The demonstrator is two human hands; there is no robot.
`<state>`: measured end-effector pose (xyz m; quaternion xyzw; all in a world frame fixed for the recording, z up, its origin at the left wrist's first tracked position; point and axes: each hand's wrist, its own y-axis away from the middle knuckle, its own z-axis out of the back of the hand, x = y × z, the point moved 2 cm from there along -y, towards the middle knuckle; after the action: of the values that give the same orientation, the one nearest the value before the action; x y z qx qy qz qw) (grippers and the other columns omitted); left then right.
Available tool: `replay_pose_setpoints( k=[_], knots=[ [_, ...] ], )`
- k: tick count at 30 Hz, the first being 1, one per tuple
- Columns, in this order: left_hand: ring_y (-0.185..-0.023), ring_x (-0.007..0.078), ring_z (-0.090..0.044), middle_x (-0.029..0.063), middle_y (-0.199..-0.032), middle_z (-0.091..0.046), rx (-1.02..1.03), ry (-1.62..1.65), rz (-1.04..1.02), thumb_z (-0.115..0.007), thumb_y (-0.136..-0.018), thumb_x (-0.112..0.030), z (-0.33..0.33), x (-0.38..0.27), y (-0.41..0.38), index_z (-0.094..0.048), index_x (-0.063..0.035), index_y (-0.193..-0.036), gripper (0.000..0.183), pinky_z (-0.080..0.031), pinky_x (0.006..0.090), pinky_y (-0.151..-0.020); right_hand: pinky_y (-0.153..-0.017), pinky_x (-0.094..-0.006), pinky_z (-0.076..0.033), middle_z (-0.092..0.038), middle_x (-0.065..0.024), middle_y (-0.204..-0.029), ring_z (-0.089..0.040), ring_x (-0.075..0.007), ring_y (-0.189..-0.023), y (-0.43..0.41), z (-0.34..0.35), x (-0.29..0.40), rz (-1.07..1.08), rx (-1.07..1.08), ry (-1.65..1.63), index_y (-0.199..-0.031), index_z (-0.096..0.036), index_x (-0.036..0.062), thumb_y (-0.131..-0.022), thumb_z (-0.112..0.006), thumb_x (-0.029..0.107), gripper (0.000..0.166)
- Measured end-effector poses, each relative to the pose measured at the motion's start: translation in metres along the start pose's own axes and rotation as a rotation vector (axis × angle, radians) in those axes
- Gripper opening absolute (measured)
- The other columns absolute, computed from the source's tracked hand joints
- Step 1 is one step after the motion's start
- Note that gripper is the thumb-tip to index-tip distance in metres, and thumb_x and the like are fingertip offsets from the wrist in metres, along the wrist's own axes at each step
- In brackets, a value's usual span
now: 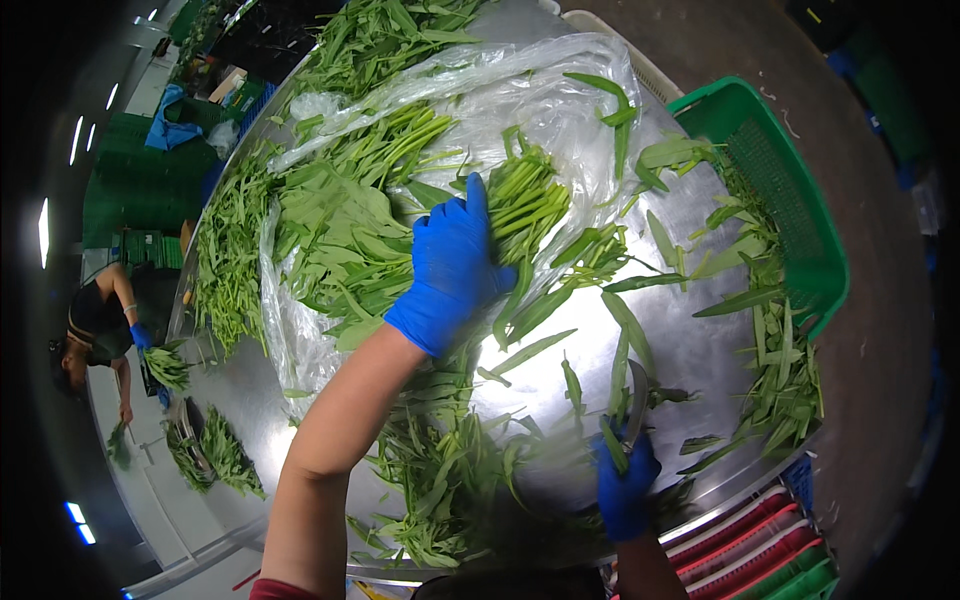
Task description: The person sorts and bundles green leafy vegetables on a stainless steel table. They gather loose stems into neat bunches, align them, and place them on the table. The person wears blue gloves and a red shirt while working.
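Note:
Leafy green vegetables with long narrow leaves and pale hollow-looking stems cover much of a steel table. My left hand, in a blue glove, is closed around a bunch of these greens, its cut stem ends pointing right. The bunch lies over a clear plastic bag spread beneath and around the leaves. Near the table's front edge, my right hand, also gloved in blue, grips a curved knife with its blade pointing up and away. Loose leaves lie between the two hands.
A green plastic basket stands at the right edge, with greens heaped beside it. Stacked red and green crates are below the front right edge. Another pile of greens lies in front of me. A co-worker holds greens at the far left.

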<state>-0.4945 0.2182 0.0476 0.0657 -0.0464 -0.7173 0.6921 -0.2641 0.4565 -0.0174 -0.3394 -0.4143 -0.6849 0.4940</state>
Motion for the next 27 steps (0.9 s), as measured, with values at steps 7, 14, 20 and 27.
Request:
replay_pose_setpoints(
  k=[7,14,20,27],
  knots=[
    [-0.087,0.0318,-0.064,0.0184,-0.094,-0.065,-0.148,0.284,0.019,-0.074,-0.06,-0.026,-0.001,0.012,-0.001,-0.049,0.0014,-0.124,0.074,-0.05,0.0387,-0.08,-0.055,-0.0245,-0.049,-0.064,-0.0035,-0.077,-0.058,-0.0086,-0.063,0.001,0.0,-0.004,-0.06,0.01,-0.145,-0.102,-0.063,-0.0003,-0.081,-0.062,0.002,0.021],
    [-0.093,0.0189,-0.062,0.0109,-0.108,-0.063,-0.33,1.157,0.054,-0.071,-0.067,-0.012,0.024,0.079,0.029,-0.048,0.0002,-0.127,0.066,-0.051,0.0305,-0.08,-0.063,-0.0346,-0.05,-0.063,-0.0116,-0.082,-0.064,-0.0224,-0.073,-0.003,0.002,-0.004,-0.024,0.022,-0.036,-0.101,-0.06,0.0026,-0.08,-0.062,0.008,0.022],
    [-0.089,0.0177,-0.06,0.0073,-0.098,-0.061,-0.701,1.408,0.078,-0.063,-0.074,-0.009,0.075,0.229,0.12,-0.055,-0.0015,-0.112,0.04,-0.051,0.0308,-0.074,-0.054,-0.0297,-0.051,-0.064,-0.009,-0.076,-0.064,-0.0159,-0.063,-0.001,-0.004,0.0,-0.023,-0.009,-0.292,-0.101,-0.06,0.0014,-0.082,-0.06,0.006,0.019],
    [-0.093,0.0215,-0.057,0.0068,-0.103,-0.06,-1.273,1.978,0.015,-0.051,-0.09,-0.042,0.138,0.223,0.271,-0.059,-0.0098,-0.109,0.038,-0.047,0.0345,-0.084,-0.053,-0.0183,-0.044,-0.059,-0.0009,-0.088,-0.056,-0.0057,-0.069,0.0,-0.008,-0.01,-0.038,0.048,-0.571,-0.11,-0.059,0.0026,-0.089,-0.055,0.003,0.022]
  ],
)
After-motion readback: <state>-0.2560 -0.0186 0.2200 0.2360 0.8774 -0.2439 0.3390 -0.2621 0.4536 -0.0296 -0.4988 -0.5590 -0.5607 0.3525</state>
